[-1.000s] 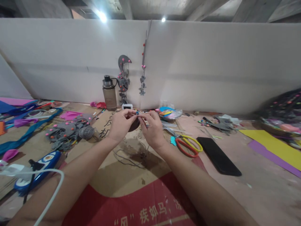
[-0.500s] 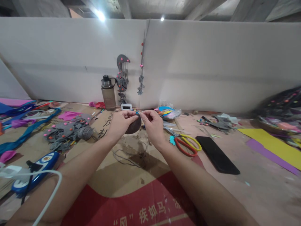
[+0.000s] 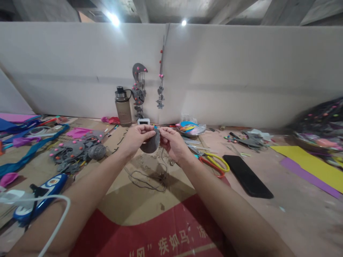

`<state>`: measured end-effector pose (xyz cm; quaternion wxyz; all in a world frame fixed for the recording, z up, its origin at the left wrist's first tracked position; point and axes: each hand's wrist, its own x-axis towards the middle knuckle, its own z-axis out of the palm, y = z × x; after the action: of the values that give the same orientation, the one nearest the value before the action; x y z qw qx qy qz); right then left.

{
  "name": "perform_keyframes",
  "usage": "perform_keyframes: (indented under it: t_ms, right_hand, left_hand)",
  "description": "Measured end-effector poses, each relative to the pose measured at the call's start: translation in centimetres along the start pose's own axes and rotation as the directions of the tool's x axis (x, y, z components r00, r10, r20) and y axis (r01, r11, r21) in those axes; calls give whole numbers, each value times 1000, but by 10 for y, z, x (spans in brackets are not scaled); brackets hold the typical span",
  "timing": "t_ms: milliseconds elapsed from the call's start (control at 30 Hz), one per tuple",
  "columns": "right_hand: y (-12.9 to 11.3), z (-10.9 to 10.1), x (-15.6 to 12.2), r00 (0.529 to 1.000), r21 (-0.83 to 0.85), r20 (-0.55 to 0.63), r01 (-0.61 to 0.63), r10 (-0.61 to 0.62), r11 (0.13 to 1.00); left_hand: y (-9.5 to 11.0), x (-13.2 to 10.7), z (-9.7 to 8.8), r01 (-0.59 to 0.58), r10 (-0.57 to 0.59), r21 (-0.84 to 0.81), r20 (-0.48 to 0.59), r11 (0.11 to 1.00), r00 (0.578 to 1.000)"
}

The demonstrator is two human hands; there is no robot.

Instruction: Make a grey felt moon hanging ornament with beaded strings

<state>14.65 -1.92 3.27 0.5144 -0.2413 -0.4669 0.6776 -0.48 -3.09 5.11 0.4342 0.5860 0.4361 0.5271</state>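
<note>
Thumb and fingers of my left hand (image 3: pixel 138 139) are closed on a rounded piece of dark grey felt (image 3: pixel 150 144), held upright above the cardboard. A small bit of blue shows at the felt's top edge, too small to name. My right hand (image 3: pixel 173 142) is pinched at the felt's right edge. From under its fingertips grey yarn (image 3: pixel 147 184) runs down and lies in loose loops on the cardboard (image 3: pixel 128 210). What exactly sits between the right fingertips is partly hidden.
Scissors (image 3: pixel 215 164) and a black phone (image 3: pixel 248 176) lie right of my hands. Grey felt pieces with pom-poms (image 3: pixel 72 150) and a yarn ball (image 3: pixel 97 151) lie left. A bottle (image 3: pixel 123 107) stands near the white wall (image 3: pixel 227 71). A white cable (image 3: pixel 57 225) crosses the lower left.
The felt has turned, showing more of its lighter grey face. My right hand has shifted slightly lower, its fingers more curled, and the yarn hanging under it shows more clearly.
</note>
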Motion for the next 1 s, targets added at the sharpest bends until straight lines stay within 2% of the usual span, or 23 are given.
perform_keyframes:
  t_ms: [133, 267, 400, 600, 833, 1000]
  right_hand:
    - [5, 5, -1, 999, 8, 19, 26, -26, 1000]
    - [13, 10, 0, 988, 13, -75, 137, -135, 991]
    - [21, 12, 1, 952, -75, -157, 254, -263, 964]
    - [23, 10, -1, 909, -231, -215, 307, -356, 923]
    - [18, 12, -4, 859, -417, -212, 353, -467, 838]
    - [15, 13, -6, 859, -452, -195, 349, -473, 821]
  left_hand:
    - [-1, 1, 1, -6, 2, -71, -49, 997, 999]
    - [-4, -2, 8, -94, 89, -32, -129, 995, 988]
    - [-5, -8, 17, -175, 181, 47, -183, 983, 966]
    - [-2, -16, 31, -126, 120, -43, -113, 991, 986]
    - [1, -17, 28, -59, 62, 24, -160, 998, 985]
    - [5, -16, 30, -50, 31, -151, -128, 987, 991]
